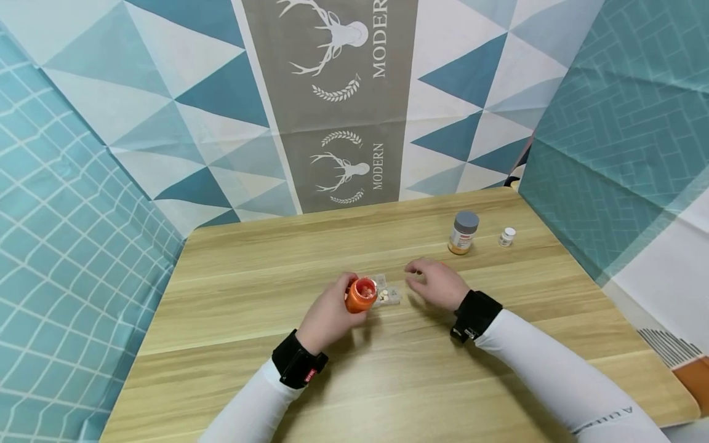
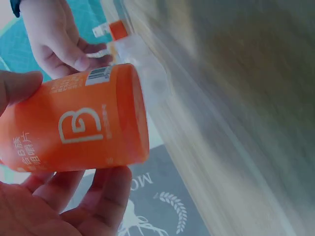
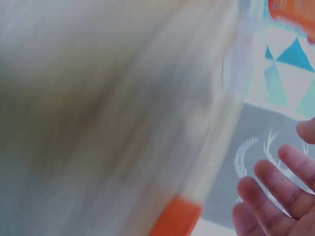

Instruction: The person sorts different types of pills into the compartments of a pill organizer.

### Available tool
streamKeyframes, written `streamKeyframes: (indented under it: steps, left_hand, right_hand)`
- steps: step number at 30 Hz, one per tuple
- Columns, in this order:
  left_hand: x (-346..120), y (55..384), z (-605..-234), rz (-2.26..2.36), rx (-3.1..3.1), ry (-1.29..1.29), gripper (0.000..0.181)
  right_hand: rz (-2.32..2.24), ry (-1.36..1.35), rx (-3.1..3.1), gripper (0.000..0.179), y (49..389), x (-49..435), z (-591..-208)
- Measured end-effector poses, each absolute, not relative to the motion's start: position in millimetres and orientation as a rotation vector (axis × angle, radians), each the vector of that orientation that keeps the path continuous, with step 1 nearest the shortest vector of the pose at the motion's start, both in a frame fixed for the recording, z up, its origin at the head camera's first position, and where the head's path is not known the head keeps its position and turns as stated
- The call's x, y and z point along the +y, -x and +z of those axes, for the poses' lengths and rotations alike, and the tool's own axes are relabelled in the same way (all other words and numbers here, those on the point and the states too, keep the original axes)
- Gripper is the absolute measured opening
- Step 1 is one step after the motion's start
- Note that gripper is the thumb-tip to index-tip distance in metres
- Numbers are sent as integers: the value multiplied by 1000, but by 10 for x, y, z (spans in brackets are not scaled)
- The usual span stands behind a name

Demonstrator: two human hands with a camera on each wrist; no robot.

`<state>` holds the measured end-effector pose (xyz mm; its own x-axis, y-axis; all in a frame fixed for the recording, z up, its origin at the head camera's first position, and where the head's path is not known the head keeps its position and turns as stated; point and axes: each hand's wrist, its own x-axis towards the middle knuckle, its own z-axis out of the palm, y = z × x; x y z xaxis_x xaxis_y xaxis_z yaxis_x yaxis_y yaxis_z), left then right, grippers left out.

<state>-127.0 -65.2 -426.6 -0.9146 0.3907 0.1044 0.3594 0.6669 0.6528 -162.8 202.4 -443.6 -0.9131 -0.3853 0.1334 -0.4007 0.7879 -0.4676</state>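
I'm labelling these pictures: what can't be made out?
Head: white-capped bottle, label too small to read.
Head: tablets in the pill box, too small to count.
Left wrist: orange bottle, its mouth cut off by the left edge.
Right wrist: lower orange object, cut off by the bottom edge.

Wood-grain table (image 1: 238, 295), clear pill case (image 1: 392, 296) just left of the right hand (image 1: 437, 284), something orange (image 3: 177, 217) close by! Beyond that hand: grey-lidded jar (image 1: 462, 236), (tiny!) white-capped bottle (image 1: 506, 237).

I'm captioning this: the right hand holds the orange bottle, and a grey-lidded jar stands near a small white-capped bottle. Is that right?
No: the head view shows the left hand holding the orange bottle. The grey-lidded jar does stand near the small white-capped bottle.
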Motion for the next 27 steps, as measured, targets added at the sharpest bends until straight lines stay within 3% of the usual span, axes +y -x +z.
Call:
streamKeyframes:
  steps: [8, 17, 27]
  left_hand:
    - [-547, 1140, -4252, 1189, 2694, -575, 70]
    - [-430, 1148, -4390, 1157, 2637, -642, 66]
    - [-437, 1177, -4420, 1184, 2590, -645, 65]
  right_hand:
    - [667, -632, -2926, 33, 1676, 2341, -4451]
    - [445, -678, -3052, 55, 1697, 2429, -4592]
    - [351, -672, -3117, 48, 1700, 2418, -4578]
